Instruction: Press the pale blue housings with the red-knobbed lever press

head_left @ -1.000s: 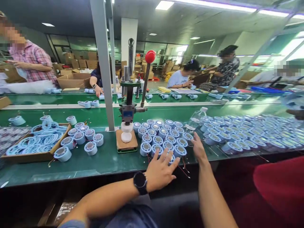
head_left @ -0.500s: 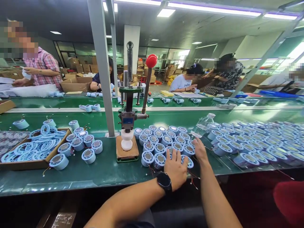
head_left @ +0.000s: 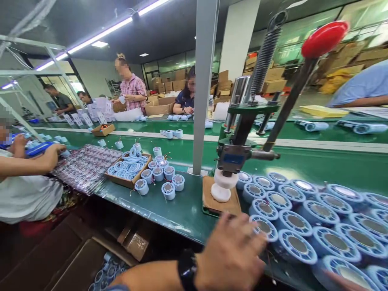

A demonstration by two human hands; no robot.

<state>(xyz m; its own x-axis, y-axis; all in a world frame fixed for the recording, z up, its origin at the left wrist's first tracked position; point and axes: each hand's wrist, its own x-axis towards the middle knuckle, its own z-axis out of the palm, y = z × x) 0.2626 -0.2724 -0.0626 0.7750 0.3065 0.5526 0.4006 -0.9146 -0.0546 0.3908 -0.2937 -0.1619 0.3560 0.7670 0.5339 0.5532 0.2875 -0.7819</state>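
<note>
My left hand (head_left: pixel 232 252), with a black watch (head_left: pixel 187 268) on its wrist, is blurred by motion at the bench's front edge. Its fingers are spread, and nothing shows in them. The fingertips lie beside or against a light-blue round housing (head_left: pixel 263 227) with a grey disc on top; contact is unclear. Several such housings stand packed together to the right. Of my right hand (head_left: pixel 345 279), only a blurred bit shows low at the right, over a housing; its fingers cannot be made out. A hand press (head_left: pixel 233 157) with a red-knobbed lever (head_left: pixel 324 40) stands just beyond my left hand.
White round pads (head_left: pixel 221 193) sit under the press ram. Left of the grey post (head_left: pixel 203 89) are loose housings (head_left: pixel 168 190) and a cardboard tray (head_left: pixel 133 184) of blue rings. A co-worker's arm (head_left: pixel 33 163) reaches in at far left. A green conveyor (head_left: pixel 188 141) runs behind.
The view has swung left and closer to the press. My left hand has moved left over the housings to near the press base. My right hand has mostly dropped out of view.
</note>
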